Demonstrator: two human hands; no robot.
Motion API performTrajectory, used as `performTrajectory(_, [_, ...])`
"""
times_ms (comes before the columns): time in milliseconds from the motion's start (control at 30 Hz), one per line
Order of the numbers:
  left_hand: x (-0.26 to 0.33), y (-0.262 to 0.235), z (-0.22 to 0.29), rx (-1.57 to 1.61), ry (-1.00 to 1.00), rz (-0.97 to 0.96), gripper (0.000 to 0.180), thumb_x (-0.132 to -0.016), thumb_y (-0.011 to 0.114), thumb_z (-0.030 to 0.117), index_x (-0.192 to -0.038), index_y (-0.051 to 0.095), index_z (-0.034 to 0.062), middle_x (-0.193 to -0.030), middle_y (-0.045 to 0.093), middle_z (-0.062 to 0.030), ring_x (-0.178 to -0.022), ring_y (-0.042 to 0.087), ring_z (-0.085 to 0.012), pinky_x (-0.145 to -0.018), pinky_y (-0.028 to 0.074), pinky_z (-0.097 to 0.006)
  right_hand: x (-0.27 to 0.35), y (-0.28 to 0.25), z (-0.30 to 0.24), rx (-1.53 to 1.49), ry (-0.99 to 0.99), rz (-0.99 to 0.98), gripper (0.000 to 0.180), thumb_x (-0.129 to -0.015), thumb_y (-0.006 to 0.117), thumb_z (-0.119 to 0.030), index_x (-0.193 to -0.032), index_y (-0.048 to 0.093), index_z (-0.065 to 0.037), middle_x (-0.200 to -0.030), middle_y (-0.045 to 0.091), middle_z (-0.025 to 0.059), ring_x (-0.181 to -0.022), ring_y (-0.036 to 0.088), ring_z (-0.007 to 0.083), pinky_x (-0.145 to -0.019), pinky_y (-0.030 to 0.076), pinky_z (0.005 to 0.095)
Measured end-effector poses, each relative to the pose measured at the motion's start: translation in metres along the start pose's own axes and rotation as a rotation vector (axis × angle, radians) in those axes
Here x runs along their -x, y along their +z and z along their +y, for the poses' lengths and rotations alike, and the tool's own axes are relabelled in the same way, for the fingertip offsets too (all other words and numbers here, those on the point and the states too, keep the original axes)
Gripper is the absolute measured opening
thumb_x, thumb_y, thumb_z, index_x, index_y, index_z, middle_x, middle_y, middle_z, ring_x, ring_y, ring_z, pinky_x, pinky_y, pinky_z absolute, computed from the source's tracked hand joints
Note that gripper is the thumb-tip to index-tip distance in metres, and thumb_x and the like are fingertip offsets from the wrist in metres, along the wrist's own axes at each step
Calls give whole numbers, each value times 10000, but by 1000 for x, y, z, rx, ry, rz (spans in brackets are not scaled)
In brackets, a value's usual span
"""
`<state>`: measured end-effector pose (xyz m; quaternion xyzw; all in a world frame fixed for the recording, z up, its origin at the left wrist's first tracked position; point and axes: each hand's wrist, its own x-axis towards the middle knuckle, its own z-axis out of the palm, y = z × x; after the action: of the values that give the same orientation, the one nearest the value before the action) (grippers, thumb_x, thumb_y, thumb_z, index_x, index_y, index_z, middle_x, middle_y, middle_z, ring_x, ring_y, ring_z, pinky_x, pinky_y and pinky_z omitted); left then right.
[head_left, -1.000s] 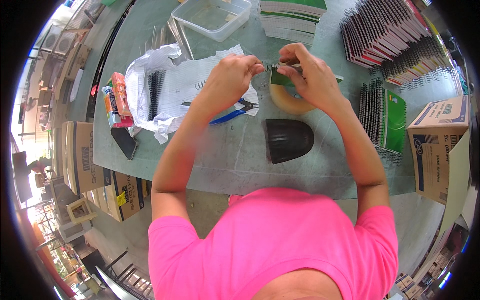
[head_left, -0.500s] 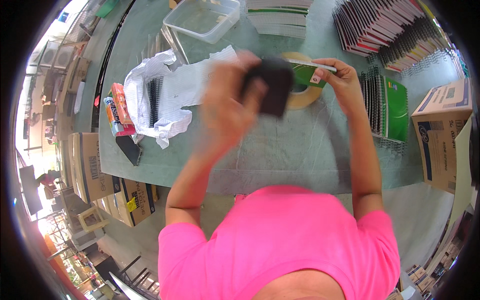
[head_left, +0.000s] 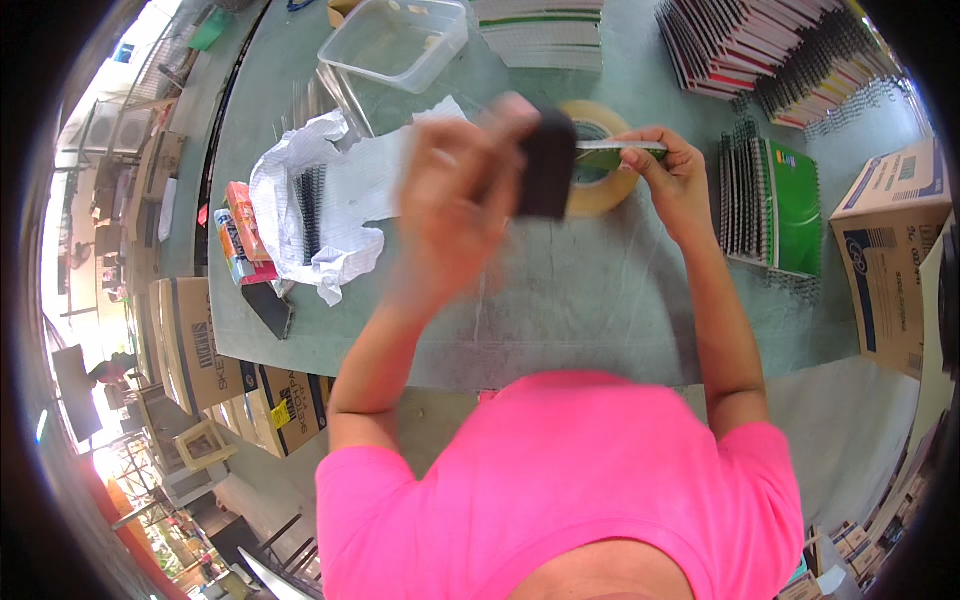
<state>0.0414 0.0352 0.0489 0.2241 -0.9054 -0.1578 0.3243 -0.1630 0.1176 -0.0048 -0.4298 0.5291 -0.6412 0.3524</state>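
Note:
My left hand (head_left: 445, 200) is smeared by motion but closed around a black, flat-faced block (head_left: 548, 170), whose exact kind I cannot make out. The block's right edge meets or overlaps the end of a small green notebook (head_left: 603, 157), seen nearly edge-on with a pale strip along its top. Fingers and thumb of my right hand (head_left: 672, 180) pinch the notebook's right end. Below it a wide roll of yellowish tape (head_left: 598, 200) lies flat on the table, partly covered. Crumpled lined paper (head_left: 350, 270) with a black spiral coil (head_left: 309, 205) lies left of my left hand.
A clear plastic tub (head_left: 395, 75) and a notebook stack (head_left: 540, 35) stand at the back. Spiral notebooks pile up at the far right (head_left: 740, 45); green-covered ones (head_left: 793, 210) sit nearer. Cartons flank the table, right (head_left: 880, 290) and left (head_left: 195, 345). Small colourful packets (head_left: 245, 225) lie left.
The green notebook has tipped from showing its cover to nearly edge-on in my right hand. The black block in my left hand has turned and shows a narrower face.

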Motion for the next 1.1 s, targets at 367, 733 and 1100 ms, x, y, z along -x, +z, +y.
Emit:
performTrajectory(367, [-23,1,4,5,80,265,370,-701,641,-29,-1029,666,140,-774,528,-70,-678,539,-201,-590,460,-306,4,4,2,27,-8,49,151,-845,632,-131,-945,645,-19,-838,642,-5,-758,532,40,-691,427,182])
performTrajectory(733, [-20,-2,20,4,35,198,332,-698,658,-21,-1013,648,81,-882,600,-65,-745,529,-199,-685,431,-281,0,4,-1,-4,-14,24,137,-845,631,-121,-935,633,-17,-846,621,-16,-763,513,41,-690,405,179])
performTrajectory(1100, [-17,18,14,-104,199,6,251,-717,711,137,-954,642,91,-931,556,-101,-869,563,-267,-779,411,-362,0,5,-5,101,-50,-45,206,-759,684,-49,-962,657,-33,-920,642,37,-855,572,101,-767,442,234])
